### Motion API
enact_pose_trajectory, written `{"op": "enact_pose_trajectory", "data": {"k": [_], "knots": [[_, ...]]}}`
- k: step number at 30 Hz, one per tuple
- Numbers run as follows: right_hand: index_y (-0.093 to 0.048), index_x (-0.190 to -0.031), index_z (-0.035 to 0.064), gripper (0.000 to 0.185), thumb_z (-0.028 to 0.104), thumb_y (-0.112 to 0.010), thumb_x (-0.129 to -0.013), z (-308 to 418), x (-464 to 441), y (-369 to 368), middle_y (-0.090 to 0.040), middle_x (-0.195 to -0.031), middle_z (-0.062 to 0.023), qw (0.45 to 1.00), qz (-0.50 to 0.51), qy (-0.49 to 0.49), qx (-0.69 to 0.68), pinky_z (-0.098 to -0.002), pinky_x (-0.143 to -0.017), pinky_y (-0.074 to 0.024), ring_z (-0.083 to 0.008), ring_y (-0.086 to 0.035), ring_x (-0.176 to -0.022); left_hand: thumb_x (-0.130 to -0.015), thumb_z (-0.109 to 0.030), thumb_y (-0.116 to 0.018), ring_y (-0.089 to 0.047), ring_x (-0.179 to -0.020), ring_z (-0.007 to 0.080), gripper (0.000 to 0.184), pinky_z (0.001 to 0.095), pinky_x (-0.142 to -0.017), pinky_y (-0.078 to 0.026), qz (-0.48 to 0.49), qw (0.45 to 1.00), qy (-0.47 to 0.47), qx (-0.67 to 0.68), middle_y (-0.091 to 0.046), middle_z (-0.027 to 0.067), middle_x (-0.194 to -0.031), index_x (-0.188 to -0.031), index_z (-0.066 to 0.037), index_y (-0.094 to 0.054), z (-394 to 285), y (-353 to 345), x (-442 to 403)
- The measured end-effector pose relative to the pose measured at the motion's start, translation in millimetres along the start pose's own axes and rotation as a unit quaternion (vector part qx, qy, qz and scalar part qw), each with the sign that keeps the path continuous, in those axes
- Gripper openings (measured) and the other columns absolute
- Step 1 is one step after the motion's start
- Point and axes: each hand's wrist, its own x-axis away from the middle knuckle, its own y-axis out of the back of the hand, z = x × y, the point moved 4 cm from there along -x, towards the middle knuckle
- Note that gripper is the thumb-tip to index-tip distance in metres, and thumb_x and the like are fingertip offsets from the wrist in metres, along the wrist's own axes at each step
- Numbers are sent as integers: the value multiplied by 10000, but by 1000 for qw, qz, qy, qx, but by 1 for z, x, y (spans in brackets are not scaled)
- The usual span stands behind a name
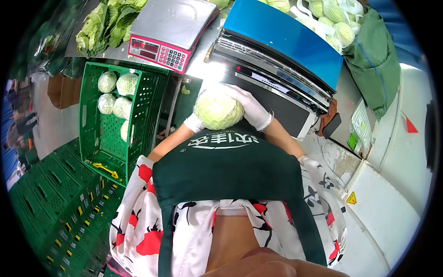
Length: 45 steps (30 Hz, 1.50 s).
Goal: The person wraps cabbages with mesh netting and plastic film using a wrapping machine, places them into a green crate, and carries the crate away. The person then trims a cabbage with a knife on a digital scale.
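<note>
A round pale-green cabbage (218, 111) in a mesh-like cover is held between my hands, in front of my dark green apron. My right hand (249, 107), in a white glove, curves over its far right side. From the left, my left hand (194, 123), also white-gloved, presses against the cabbage; most of its fingers are hidden behind it. Just beyond and to the right stands a blue-topped wrapping machine (281, 39) with metal rollers and a dark flat plate (277, 108).
Left of me, a green crate (104, 138) holds several wrapped cabbages (122, 108). A red-edged scale (170, 27) stands on the counter beside loose leaves (108, 27). More netted cabbages (334, 21) lie at the back right. A phone (332, 125) is beside the machine. Stacked green crates (55, 198) fill the lower left.
</note>
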Motion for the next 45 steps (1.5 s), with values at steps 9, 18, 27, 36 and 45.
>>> {"op": "enact_pose_trajectory", "data": {"k": [9,18,27,36,45], "knots": [[-560,-1356,0,517,390,-535,-1017,-28,-22,-10,-619,-1310,-98,985,0,-83,-154,-311,-1013,-470,-162,-600,-1188,-1068,-259,-383,-581,-1220,250,410,426,-1039,-493,-132,974,-21,182,-582,147,-1347,-1384,-20,-490,-5,32,8],[-506,-1401,16,526,388,-508,-1029,-23,-38,-30,-612,-1320,-100,978,9,-120,-172,-321,-1010,-483,-175,-613,-1174,-975,-403,-559,-402,-1384,228,736,381,-1158,-305,-177,977,-96,-71,-425,163,-1480,-1514,11,-274,-97,-21,56],[-442,-1442,6,538,362,-486,-1041,14,-34,-70,-563,-1380,-120,981,91,-102,-137,-338,-1027,-485,-190,-581,-1233,-674,-187,-896,-291,-1443,252,1186,382,-1191,-233,-205,945,-170,-190,-295,175,-1541,-1564,-14,-131,-114,-28,73],[-423,-1447,-19,517,286,-494,-1036,14,-34,-74,-561,-1365,-125,983,94,-117,-101,-335,-1023,-481,-196,-575,-1234,-635,-162,-919,-312,-1434,257,1245,387,-1196,-235,-253,923,-183,-224,-327,166,-1528,-1567,-21,-105,-126,-38,87],[-455,-1381,-49,499,313,-492,-1040,0,-42,-85,-586,-1298,-157,986,109,-108,64,-318,-960,-520,-206,-618,-1155,-655,-122,-903,-308,-1433,208,1170,345,-1191,-238,-231,921,-162,-267,-325,133,-1549,-1562,-18,-171,-128,-27,112]]}}
